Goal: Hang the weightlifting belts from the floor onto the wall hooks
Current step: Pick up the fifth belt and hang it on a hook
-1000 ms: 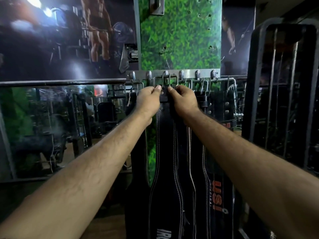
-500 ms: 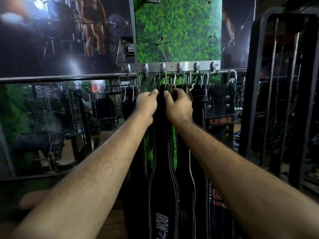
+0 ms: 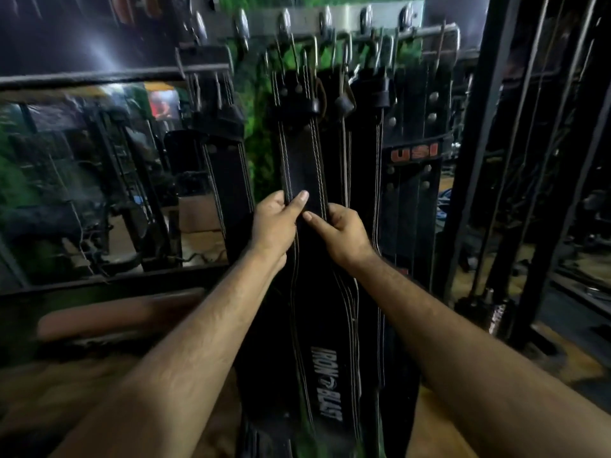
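Black leather with pale stitching, the "IRON BLAST" belt point(image 3: 302, 166) hangs straight down from the wall hooks point(image 3: 325, 19) at the far middle. Both hands grip its narrow strap partway down: the left hand point(image 3: 274, 223) curls round the left edge with its thumb across the front, and the right hand point(image 3: 344, 231) pinches the right edge. More black belts hang just beside it, among them a "USI" belt point(image 3: 415, 153) on the right.
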### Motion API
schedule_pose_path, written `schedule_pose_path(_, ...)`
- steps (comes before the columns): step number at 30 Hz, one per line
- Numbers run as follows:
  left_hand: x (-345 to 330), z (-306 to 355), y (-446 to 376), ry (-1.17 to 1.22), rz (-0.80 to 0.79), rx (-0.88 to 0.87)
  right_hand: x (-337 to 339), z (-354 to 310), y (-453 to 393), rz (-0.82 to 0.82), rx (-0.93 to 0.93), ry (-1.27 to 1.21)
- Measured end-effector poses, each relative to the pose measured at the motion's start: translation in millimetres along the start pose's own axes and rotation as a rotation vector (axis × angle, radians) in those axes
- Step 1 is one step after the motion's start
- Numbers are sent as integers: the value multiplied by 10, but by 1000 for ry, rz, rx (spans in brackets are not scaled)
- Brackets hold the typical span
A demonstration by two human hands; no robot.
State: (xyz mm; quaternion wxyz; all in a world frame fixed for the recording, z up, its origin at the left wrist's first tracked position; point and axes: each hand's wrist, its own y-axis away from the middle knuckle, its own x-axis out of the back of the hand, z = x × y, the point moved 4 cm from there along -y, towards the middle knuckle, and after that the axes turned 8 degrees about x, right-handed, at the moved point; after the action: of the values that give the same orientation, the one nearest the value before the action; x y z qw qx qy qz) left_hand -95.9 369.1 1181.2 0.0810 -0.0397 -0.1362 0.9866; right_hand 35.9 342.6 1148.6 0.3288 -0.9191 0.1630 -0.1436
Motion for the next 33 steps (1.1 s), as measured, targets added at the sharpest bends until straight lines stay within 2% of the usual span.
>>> schedule_pose_path(4,69,-576,278,-60,-51,35,-50,486,444,-53,-82,15)
schedule_pose_path(8,207,-965,393,-96,-45,92,-131,670,773,-44,-105,-26)
schedule_pose_path(11,253,-1183,492,-39,-119,106,-177,775,915,-49,-121,-96)
schedule_pose_path(14,311,-1575,708,30,-98,174,-180,1032,1245,-62,-179,-115)
schedule_pose_path(19,360,-2718,1255,-47,-118,391,-276,1768,2193,-191,-390,-82)
schedule_pose_path(22,341,-3210,1416,-18,-96,491,-311,2103,2549,-150,-457,-89)
schedule_pose_path(24,322,-3431,1383,-11,-67,513,-325,2295,2623,-120,-468,-78)
schedule_pose_path(33,321,-4428,1526,-84,-37,596,-507,3210,3264,-181,-619,-81)
